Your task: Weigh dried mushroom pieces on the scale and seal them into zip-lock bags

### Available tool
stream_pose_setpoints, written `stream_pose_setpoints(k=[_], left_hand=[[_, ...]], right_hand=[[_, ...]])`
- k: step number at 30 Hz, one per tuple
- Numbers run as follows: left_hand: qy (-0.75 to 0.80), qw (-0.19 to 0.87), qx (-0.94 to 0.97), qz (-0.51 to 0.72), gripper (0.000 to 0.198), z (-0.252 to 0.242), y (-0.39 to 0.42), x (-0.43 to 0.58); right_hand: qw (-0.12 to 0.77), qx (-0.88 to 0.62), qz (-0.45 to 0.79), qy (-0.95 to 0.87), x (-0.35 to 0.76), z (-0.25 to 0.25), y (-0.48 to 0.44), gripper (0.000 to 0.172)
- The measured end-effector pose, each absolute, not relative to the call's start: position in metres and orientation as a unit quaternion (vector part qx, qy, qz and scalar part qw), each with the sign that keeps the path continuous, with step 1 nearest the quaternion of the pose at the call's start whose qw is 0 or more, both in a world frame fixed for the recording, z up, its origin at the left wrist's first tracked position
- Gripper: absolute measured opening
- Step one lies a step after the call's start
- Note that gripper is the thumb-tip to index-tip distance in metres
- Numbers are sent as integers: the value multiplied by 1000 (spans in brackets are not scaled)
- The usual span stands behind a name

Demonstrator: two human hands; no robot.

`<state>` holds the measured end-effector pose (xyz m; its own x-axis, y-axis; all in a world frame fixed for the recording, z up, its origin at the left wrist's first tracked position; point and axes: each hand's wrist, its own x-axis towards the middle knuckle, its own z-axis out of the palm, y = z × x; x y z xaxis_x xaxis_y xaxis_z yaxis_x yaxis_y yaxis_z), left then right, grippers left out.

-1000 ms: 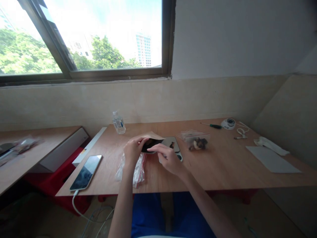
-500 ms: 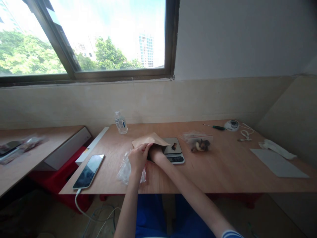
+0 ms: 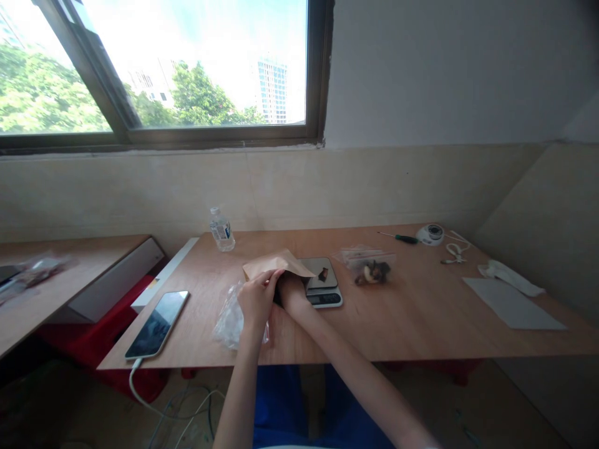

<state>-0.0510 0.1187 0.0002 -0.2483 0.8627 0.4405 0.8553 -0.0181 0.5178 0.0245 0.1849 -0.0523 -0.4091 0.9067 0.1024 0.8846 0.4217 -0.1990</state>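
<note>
A brown paper bag (image 3: 276, 262) lies tilted at the left side of a kitchen scale (image 3: 322, 271), its mouth toward me. My left hand (image 3: 256, 296) pinches the near edge of the bag's opening. Inside the mouth is my right hand (image 3: 292, 293), its fingers hidden by the paper, so I cannot see what they hold. On the scale's metal plate rests a small dark brown piece (image 3: 322, 274). Crumpled clear plastic bags (image 3: 228, 321) lie beneath and left of my left hand. To the right of the scale sits a zip bag (image 3: 372, 268) with dark and pale pieces in it.
A charging phone (image 3: 158, 324) lies at the left front edge, with a water bottle (image 3: 221, 231) behind. Farther right are a screwdriver (image 3: 406, 239), a white dome camera (image 3: 429, 234), a cable (image 3: 453, 253), a white sheet (image 3: 512, 304) and a crumpled white wrapper (image 3: 510, 277).
The whole view has shifted slightly, so things appear a little farther left. Both hands keep their places at the paper bag, the right one still inside its mouth.
</note>
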Motion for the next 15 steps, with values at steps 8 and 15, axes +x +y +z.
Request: stream_pose_setpoints(k=[8,15], left_hand=[[705,9,607,368,27,0,119,-51],[718,10,589,369,28,2,119,-52]], right_hand=[[92,-536,89,-834,21,-46,181,34],[143,-486,139,-851,38,-29,158,34]])
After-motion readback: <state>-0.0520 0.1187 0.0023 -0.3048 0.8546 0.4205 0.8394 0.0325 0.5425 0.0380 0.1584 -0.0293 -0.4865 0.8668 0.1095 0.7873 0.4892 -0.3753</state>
